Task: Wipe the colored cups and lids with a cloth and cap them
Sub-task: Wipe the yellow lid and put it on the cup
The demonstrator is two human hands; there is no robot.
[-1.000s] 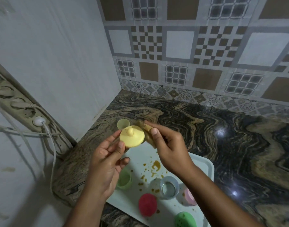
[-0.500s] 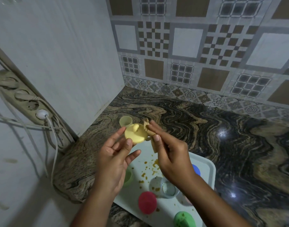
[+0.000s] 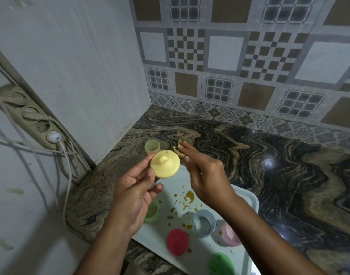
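Note:
My left hand (image 3: pixel 135 187) pinches a round yellow lid (image 3: pixel 165 164) with a small knob, its top facing me. Just right of it, my right hand (image 3: pixel 203 171) grips a beige cloth (image 3: pixel 179 148) bunched at its fingertips, beside the lid's edge. Behind the lid a yellow cup (image 3: pixel 152 146) stands open on the counter. Below my hands lies a white tray (image 3: pixel 247 199) with brown spots. On it stand a green cup (image 3: pixel 152 214), a blue cup (image 3: pixel 204 223) and a pink cup (image 3: pixel 228 234), with a red lid (image 3: pixel 177 241) and a green lid (image 3: pixel 220 263) near the front.
The marbled dark counter (image 3: pixel 279 165) stretches right and back to a patterned tile wall (image 3: pixel 229 56). A white wall panel (image 3: pixel 81 66) closes off the left. A power strip (image 3: pixel 31 118) with a plugged cable hangs at the far left.
The yellow lid has turned so its knobbed top faces me again. My right hand with the cloth has drawn slightly off the lid to its right edge.

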